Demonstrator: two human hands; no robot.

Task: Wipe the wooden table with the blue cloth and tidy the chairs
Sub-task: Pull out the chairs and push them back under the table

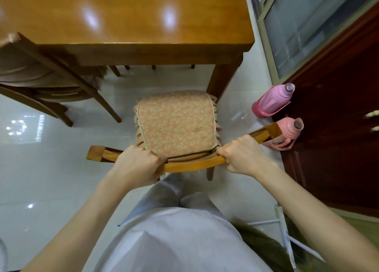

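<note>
The table [127, 15] gleams, so wiping is probably done; the blue cloth is out of view. The left hand [139, 165] and right hand [244, 155] grip a chair [194, 165] standing just short of the table, not yet tucked under.

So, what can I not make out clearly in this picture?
Head view only.
Blue cloth: nowhere in frame.
Second chair: blurred, cut off by the left edge.
Wooden table: far side cut off by the top edge.
Held chair: front legs hidden under its cushion.
</note>
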